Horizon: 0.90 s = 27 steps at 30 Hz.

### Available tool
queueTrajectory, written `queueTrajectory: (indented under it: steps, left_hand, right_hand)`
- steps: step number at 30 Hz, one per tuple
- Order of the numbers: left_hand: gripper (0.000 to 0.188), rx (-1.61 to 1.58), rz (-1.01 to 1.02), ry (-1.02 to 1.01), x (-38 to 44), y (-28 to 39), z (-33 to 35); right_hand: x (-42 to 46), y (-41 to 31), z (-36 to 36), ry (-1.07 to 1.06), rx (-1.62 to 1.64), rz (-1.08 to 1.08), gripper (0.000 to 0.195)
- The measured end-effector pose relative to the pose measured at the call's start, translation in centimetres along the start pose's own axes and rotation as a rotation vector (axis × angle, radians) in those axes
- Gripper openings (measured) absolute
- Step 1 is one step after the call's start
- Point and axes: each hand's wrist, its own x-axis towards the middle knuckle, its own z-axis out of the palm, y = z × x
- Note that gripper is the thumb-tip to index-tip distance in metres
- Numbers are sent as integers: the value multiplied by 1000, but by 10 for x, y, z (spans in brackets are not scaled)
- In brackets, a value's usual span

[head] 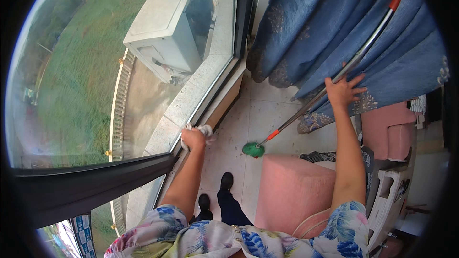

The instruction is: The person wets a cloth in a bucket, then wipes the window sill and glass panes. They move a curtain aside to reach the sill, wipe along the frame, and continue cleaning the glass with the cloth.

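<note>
On the window frame's lower edge (pixel 211 102), my left hand (pixel 193 138) grips a crumpled white cloth (pixel 205 130). My right hand (pixel 340 87) is at the blue curtain (pixel 358 25), its fingers spread, with the metal pole of a broom or mop (pixel 301 111) passing at the thumb side; whether the thumb hooks around it is unclear. The pole slants from an orange-red grip at the upper right down to a green head (pixel 253 149) resting on the tiled floor.
A pink upholstered seat (pixel 294 186) stands close in front of me on the right, with a second pink seat (pixel 391 132) beyond. A white slatted item (pixel 380 200) is at the far right. Dark specks lie on the floor tiles (pixel 229 154). Outside the glass are a white box-shaped unit (pixel 168 25) and a balustrade (pixel 120 104).
</note>
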Motion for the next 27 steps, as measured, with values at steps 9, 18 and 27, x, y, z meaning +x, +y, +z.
queueTrajectory:
  steps: [9,18,27]
  left_hand:
    - [25,68,18,-100,1,31,11]
    - [19,105,305,-133,-2,103,52]
    - [11,115,441,-213,15,250,138]
  right_hand:
    - [3,22,7,131,147,-57,77]
    - [2,11,13,246,235,-149,72]
    - [13,-32,20,262,357,-336,66]
